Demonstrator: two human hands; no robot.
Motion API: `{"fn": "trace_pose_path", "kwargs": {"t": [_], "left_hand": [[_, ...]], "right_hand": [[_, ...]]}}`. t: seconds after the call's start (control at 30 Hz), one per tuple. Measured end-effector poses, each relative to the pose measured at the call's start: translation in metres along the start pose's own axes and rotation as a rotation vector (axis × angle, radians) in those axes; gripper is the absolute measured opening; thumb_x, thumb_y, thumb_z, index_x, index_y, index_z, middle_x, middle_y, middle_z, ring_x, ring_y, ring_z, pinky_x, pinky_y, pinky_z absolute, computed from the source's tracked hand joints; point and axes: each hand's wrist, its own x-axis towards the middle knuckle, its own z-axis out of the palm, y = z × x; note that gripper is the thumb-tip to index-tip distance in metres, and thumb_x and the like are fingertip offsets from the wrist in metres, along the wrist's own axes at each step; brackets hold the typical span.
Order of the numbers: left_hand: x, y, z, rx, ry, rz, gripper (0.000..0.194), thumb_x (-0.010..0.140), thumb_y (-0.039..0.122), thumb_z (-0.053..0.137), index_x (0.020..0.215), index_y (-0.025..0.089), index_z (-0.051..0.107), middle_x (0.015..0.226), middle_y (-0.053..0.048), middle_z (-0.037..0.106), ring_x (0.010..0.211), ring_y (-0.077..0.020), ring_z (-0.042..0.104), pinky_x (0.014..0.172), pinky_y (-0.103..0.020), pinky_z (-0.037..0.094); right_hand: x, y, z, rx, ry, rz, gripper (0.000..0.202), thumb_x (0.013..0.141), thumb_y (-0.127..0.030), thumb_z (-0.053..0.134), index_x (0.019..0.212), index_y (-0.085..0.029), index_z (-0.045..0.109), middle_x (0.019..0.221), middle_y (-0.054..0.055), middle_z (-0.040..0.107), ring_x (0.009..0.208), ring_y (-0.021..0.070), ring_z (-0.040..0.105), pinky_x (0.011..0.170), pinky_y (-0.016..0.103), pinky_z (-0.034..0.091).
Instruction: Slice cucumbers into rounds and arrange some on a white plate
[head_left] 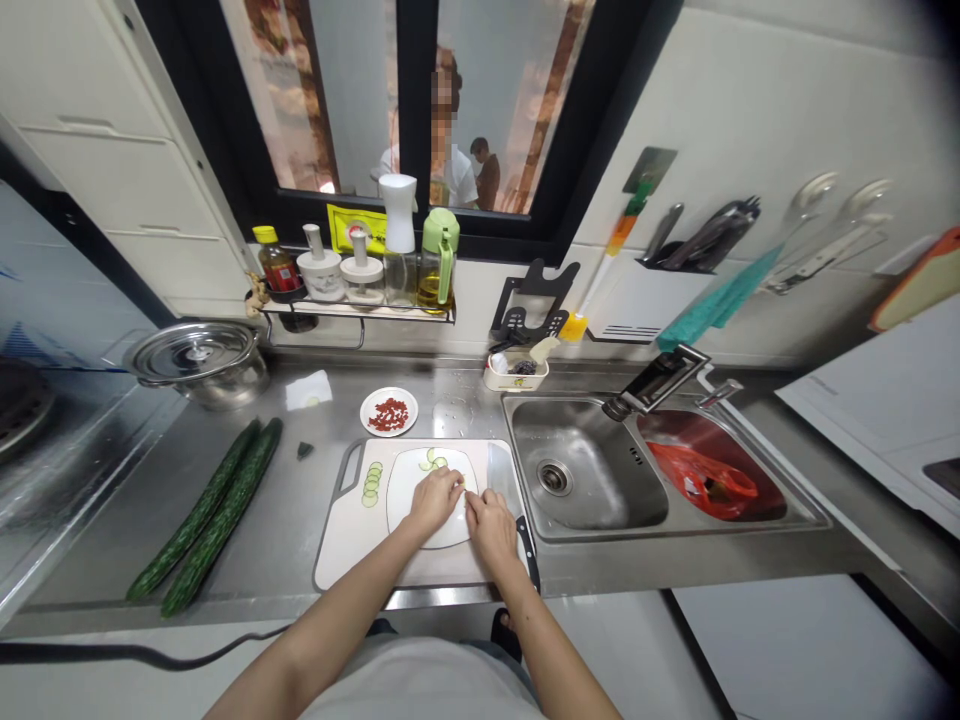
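White plate (406, 486) directly beneath the grip, and the left hand (435, 499) and right hand (492, 528) almost meet over it, fingertips drawn in; whether they grasp anything, one cannot tell! Cucumber slices (439, 463) curl just beyond the left fingers, a row of slices (372, 484) lies left of them on the cutting board (349, 550), and the knife (526, 540) rests beside the right hand

The counter (292, 540) and sink (600, 505) are smooth, shiny metal; the pot (225, 385) is polished metal too. The cutting board (341, 545) looks like matt plastic, the plate (405, 490) on it smooth and glossy. The cucumbers (217, 522) are rough-skinned, the red bag (701, 480) thin, crinkled plastic.
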Motion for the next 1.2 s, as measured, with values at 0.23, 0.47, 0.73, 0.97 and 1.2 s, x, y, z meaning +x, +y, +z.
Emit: {"fn": "trace_pose_path", "kwargs": {"t": [0.23, 0.47, 0.73, 0.97, 1.2], "left_hand": [[0.000, 0.000, 0.001, -0.002, 0.003, -0.006, 0.021, 0.091, 0.028, 0.044, 0.099, 0.023, 0.064, 0.097, -0.004, 0.064, 0.094, -0.0164, 0.057, 0.083, -0.026, 0.042], [-0.001, 0.000, 0.000, -0.009, 0.009, -0.015, 0.020, 0.090, 0.027, 0.045, 0.098, 0.022, 0.064, 0.097, -0.004, 0.063, 0.095, -0.0163, 0.057, 0.083, -0.026, 0.041], [-0.001, 0.002, -0.002, -0.002, -0.001, -0.020, 0.021, 0.091, 0.028, 0.044, 0.098, 0.022, 0.064, 0.098, -0.004, 0.064, 0.096, -0.0165, 0.056, 0.084, -0.026, 0.041], [-0.002, 0.002, -0.002, 0.017, -0.006, -0.010, 0.021, 0.091, 0.027, 0.044, 0.100, 0.022, 0.063, 0.099, -0.004, 0.063, 0.095, -0.0162, 0.057, 0.083, -0.026, 0.041], [-0.002, 0.001, -0.001, 0.019, -0.002, -0.006, 0.021, 0.090, 0.026, 0.045, 0.102, 0.023, 0.063, 0.098, -0.004, 0.063, 0.095, -0.0168, 0.057, 0.083, -0.027, 0.042]], "right_hand": [[0.000, -0.001, -0.002, -0.001, -0.010, 0.002, 0.025, 0.094, -0.025, 0.042, 0.104, -0.026, 0.064, 0.089, 0.005, 0.057, 0.084, 0.0162, 0.049, 0.067, 0.026, 0.029], [0.002, -0.001, -0.001, 0.003, -0.044, 0.020, 0.026, 0.094, -0.026, 0.042, 0.107, -0.026, 0.064, 0.090, 0.005, 0.057, 0.085, 0.0158, 0.049, 0.067, 0.025, 0.029], [-0.001, -0.002, -0.002, 0.065, 0.018, 0.049, 0.029, 0.094, -0.027, 0.041, 0.114, -0.024, 0.062, 0.095, 0.006, 0.058, 0.089, 0.0171, 0.050, 0.074, 0.026, 0.031], [0.001, -0.004, -0.005, 0.048, -0.036, 0.049, 0.029, 0.093, -0.028, 0.043, 0.113, -0.027, 0.063, 0.093, 0.006, 0.057, 0.088, 0.0166, 0.050, 0.071, 0.025, 0.031], [0.007, -0.006, -0.011, -0.003, -0.066, 0.058, 0.027, 0.094, -0.027, 0.041, 0.105, -0.027, 0.066, 0.091, 0.006, 0.058, 0.086, 0.0175, 0.049, 0.068, 0.026, 0.030]]}}
